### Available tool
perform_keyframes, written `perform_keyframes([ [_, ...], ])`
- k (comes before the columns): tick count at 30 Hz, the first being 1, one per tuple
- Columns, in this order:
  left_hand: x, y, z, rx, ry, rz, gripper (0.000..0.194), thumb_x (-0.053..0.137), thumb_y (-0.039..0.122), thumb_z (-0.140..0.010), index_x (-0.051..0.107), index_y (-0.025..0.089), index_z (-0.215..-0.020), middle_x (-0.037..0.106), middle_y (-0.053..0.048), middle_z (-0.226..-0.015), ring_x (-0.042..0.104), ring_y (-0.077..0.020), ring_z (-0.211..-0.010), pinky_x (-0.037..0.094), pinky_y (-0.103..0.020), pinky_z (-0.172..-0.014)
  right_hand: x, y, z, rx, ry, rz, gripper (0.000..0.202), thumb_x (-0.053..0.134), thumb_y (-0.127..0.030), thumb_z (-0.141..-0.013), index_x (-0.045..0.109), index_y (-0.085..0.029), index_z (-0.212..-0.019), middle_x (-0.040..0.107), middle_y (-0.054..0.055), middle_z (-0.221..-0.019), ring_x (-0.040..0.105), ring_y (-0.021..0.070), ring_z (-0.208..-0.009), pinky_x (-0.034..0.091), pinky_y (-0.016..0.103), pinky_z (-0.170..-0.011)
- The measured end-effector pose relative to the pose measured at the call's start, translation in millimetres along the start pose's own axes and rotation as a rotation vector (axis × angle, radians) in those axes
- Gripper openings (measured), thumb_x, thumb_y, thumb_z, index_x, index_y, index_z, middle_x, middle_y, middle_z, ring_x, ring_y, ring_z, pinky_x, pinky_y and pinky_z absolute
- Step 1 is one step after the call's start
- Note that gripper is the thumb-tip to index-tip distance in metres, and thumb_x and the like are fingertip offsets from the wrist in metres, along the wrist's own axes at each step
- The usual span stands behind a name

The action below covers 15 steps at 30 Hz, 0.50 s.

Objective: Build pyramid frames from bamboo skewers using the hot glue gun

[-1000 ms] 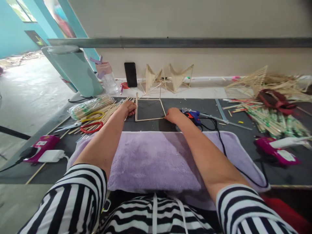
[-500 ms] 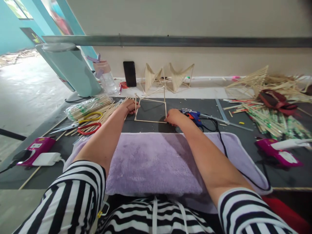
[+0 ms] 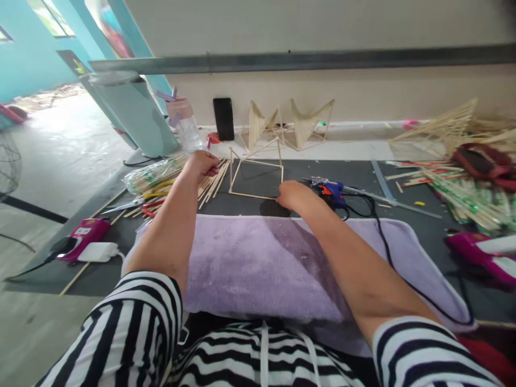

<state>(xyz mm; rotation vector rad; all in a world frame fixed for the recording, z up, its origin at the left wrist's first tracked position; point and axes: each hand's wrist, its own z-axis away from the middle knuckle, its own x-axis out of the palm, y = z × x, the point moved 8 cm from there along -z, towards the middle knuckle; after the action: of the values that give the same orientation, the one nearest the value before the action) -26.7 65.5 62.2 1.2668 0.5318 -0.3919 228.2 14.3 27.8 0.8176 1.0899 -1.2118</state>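
Left hand (image 3: 207, 163) now off the stick frame (image 3: 252, 195)

One magenta power block (image 3: 89, 235) sits well left of both grips. Nearer the left hand lie one pair of scissors (image 3: 128, 205), with one yellow and one red loop, and many thin, straight wooden sticks (image 3: 213, 185). That hand's fingers are curled together beside the sticks; whether they pinch anything, I cannot tell. Between the hands, the open frame stands on the dark tabletop (image 3: 258, 180), its base four-sided; two stick models (image 3: 308, 126) with curved surfaces stand beyond. The right hand (image 3: 291, 196) is clamped on the frame's near right corner, above one fuzzy purple cloth (image 3: 250, 263). Just right lies one blue glue gun (image 3: 334, 193).
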Motion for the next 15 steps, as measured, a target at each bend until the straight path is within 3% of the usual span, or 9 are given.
perform_keyframes([
  [2, -20.4, -3.7, 2.9, -0.008, 0.049, -0.086, 0.013, 0.052, 0.021, -0.091, 0.058, 0.010, -0.097, 0.052, 0.003, -0.060, 0.050, -0.0059, -0.057, 0.043, -0.020, -0.061, 0.6, -7.6, 7.4, -0.018, 0.009, 0.027, 0.036, 0.060, -0.019, -0.081, 0.070, -0.006, -0.113, 0.068, 0.026, -0.115, 0.066, 0.0349, -0.108, 0.053, 0.040, -0.086],
  [4, -27.7, -10.6, 6.9, -0.028, 0.057, -0.191, 0.012, 0.057, 0.022, -0.087, 0.060, 0.011, -0.090, 0.053, 0.003, -0.059, 0.050, -0.0072, -0.055, 0.043, -0.022, -0.060, 0.6, -15.4, 14.1, -0.044, 0.015, 0.045, 0.036, 0.060, -0.022, -0.082, 0.070, -0.005, -0.113, 0.067, 0.027, -0.115, 0.066, 0.0354, -0.108, 0.053, 0.041, -0.085],
  [7, -15.5, -22.5, 8.0, -0.051, 0.031, -0.355, 0.010, 0.068, 0.021, -0.075, 0.062, 0.013, -0.071, 0.053, 0.001, -0.053, 0.056, -0.0131, -0.059, 0.046, -0.026, -0.064, 0.5, -26.2, 21.3, -0.089, -0.018, 0.055, 0.033, 0.061, -0.028, -0.083, 0.073, -0.007, -0.106, 0.070, 0.025, -0.108, 0.068, 0.0339, -0.102, 0.054, 0.038, -0.080],
  [11, 9.8, -28.0, -0.7, -0.032, 0.041, -0.495, 0.023, 0.078, 0.017, -0.056, 0.055, 0.018, -0.052, 0.055, -0.004, -0.052, 0.064, -0.0286, -0.095, 0.046, -0.031, -0.085, 6.9, -37.8, 27.6, -0.178, -0.197, -0.051, 0.027, 0.053, -0.028, -0.086, 0.075, -0.014, -0.089, 0.074, 0.013, -0.081, 0.070, 0.0219, -0.066, 0.052, 0.030, -0.061],
  [15, 19.8, -27.2, -3.4, -0.014, 0.008, -0.472, 0.019, 0.077, 0.015, -0.055, 0.058, 0.018, -0.052, 0.060, -0.007, -0.056, 0.058, -0.0341, -0.113, 0.041, -0.033, -0.096, 2.4, -33.6, 22.2, -0.203, -0.158, -0.158, 0.030, 0.052, -0.026, -0.085, 0.073, -0.016, -0.104, 0.074, 0.009, -0.085, 0.063, 0.0152, -0.051, 0.048, 0.028, -0.057],
])
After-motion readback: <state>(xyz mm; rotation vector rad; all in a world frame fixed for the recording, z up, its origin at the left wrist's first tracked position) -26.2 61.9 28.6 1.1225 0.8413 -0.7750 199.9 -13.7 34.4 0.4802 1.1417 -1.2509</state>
